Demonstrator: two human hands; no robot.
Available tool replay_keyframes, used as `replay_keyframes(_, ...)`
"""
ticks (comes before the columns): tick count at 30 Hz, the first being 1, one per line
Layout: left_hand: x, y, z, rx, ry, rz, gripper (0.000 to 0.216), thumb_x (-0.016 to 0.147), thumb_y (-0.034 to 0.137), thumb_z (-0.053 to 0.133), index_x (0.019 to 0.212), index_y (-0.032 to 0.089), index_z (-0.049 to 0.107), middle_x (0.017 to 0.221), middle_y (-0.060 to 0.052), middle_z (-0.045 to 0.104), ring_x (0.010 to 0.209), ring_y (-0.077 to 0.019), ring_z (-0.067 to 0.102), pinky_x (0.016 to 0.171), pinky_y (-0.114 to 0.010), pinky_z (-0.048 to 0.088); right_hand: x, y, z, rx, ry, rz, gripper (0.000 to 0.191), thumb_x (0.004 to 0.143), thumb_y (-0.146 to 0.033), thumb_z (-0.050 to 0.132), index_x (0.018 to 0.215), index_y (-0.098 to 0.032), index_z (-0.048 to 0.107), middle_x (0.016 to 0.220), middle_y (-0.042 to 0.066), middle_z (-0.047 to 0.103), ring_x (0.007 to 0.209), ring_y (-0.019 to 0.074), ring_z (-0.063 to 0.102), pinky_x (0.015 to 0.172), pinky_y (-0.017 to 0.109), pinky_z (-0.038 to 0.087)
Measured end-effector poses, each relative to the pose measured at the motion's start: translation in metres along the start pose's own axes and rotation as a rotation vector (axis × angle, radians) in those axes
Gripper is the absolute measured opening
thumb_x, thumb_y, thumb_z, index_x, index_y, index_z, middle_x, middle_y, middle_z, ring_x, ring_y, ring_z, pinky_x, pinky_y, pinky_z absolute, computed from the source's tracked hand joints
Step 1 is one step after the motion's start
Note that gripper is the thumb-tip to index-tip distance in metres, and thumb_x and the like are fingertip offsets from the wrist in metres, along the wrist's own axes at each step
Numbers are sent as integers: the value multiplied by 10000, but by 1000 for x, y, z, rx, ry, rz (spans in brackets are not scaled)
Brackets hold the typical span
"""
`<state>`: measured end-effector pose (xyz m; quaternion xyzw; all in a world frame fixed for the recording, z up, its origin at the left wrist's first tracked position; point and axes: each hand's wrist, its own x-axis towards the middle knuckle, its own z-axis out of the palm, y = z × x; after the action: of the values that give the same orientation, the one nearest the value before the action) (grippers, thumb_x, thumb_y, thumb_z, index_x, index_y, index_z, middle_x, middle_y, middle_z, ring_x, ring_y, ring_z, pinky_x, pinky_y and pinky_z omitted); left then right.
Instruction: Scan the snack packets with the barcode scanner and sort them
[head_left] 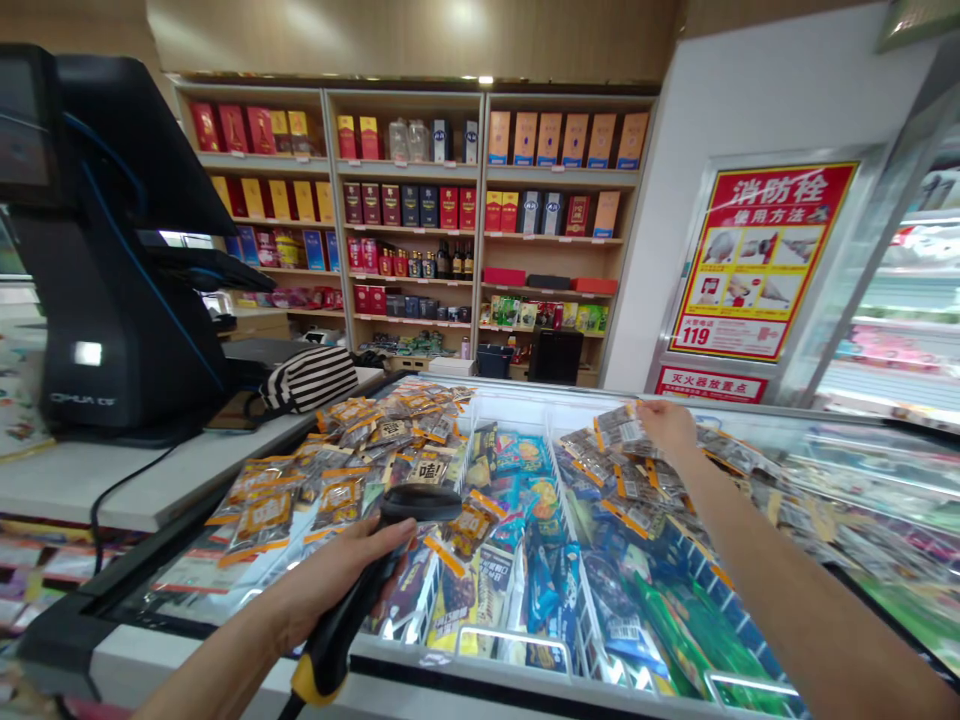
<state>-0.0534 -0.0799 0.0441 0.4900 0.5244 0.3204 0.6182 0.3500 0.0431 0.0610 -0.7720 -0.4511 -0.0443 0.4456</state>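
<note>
My left hand (352,565) is wrapped round the grip of a black and yellow barcode scanner (337,620), its head tilted over the freezer. Beyond the scanner head lies a small orange-edged snack packet (472,525). Farther right, the fingers of my right hand (670,428) pinch the corner of a snack packet (622,430) whose barcode side faces me. More of these packets (630,480) are piled beneath it on the glass. A second heap of snack packets (390,430) covers the left part of the freezer top.
The chest freezer (480,665) holds wire baskets of wrapped ice creams (547,590). On the left counter stand a black checkout terminal (127,250) and a striped pouch (309,380). Shelves of boxed bottles (409,205) line the back wall, beside a red fire-hydrant sign (761,260).
</note>
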Motion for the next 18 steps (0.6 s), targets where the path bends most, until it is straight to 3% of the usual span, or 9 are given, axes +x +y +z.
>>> replay_keyframes(5, 1, -9, -16, -32, -19, 10, 309, 667, 469, 510, 628, 167, 462, 469, 37, 488, 410, -89, 445, 415, -208, 363, 21, 36, -37, -117, 161, 184, 355, 679, -245, 444, 951, -53, 567, 807, 192, 599, 771, 273, 542, 640, 365, 383)
replay_keyframes(9, -1, -8, -15, -46, 7, -22, 313, 644, 464, 543, 657, 159, 474, 530, 30, 512, 432, -85, 464, 408, -198, 370, 1, 27, -38, -187, 150, 92, 461, 690, -249, 441, 1105, -50, 459, 1146, 251, 427, 1055, 341, 377, 791, 440, 308)
replay_keyframes(11, -3, -8, -14, -30, 14, -26, 320, 635, 468, 551, 664, 158, 476, 529, 33, 511, 428, -80, 460, 399, -191, 367, -22, 11, -19, -169, -1, -57, 391, 704, -280, 441, 1038, -95, 526, 1116, 190, 482, 1041, 300, 408, 808, 395, 317)
replay_keyframes(13, -5, -8, -13, -16, -2, -19, 317, 636, 467, 550, 657, 159, 480, 511, 38, 505, 427, -79, 457, 397, -185, 362, -54, -9, 7, -118, -240, -215, 277, 697, -333, 466, 846, -161, 623, 879, 91, 619, 858, 216, 537, 725, 292, 381)
replay_keyframes(15, -8, -8, -15, -1, -11, -24, 322, 638, 473, 544, 640, 156, 485, 496, 38, 501, 427, -78, 453, 393, -181, 358, -89, -29, 34, -67, -435, -326, 234, 662, -400, 503, 687, -217, 646, 706, 15, 639, 694, 159, 571, 624, 234, 401)
replay_keyframes(18, -15, -8, -21, 15, 29, -49, 337, 629, 485, 546, 631, 152, 495, 490, 32, 504, 430, -78, 452, 396, -179, 363, -139, -58, 58, -25, -634, -549, 322, 624, -459, 532, 815, -220, 632, 818, 26, 630, 753, 176, 551, 650, 261, 387)
